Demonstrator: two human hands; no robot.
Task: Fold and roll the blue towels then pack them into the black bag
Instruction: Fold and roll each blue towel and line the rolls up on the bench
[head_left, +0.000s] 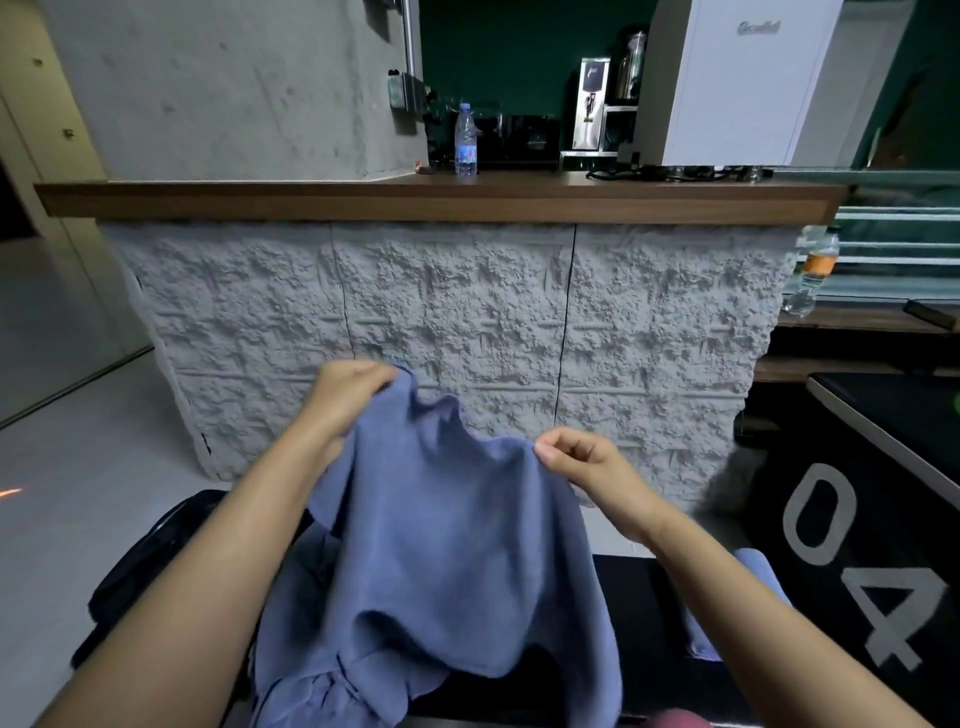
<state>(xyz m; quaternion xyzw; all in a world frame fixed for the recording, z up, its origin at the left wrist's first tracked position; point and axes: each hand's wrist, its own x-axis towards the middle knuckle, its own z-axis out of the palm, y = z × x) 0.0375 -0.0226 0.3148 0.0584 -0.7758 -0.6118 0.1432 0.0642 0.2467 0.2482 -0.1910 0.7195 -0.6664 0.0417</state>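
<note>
At the left, low beside the forearm, lies a dark shape which I take to be the black bag (156, 561); whether its mouth is open I cannot tell. The left hand (345, 397) has its fingers curled round 1 upper corner of a blue towel (441, 545), which hangs in the air, wrinkled and not yet flat. The right hand (582, 465) pinches the top edge between thumb and forefinger, near the other corner. A second blue towel (753, 571) lies to the right on the dark table (649, 623). It seems the step in hand is spreading the towel before the first fold; the next move probably calls for pulling both corners apart and laying the cloth flat on the table
</note>
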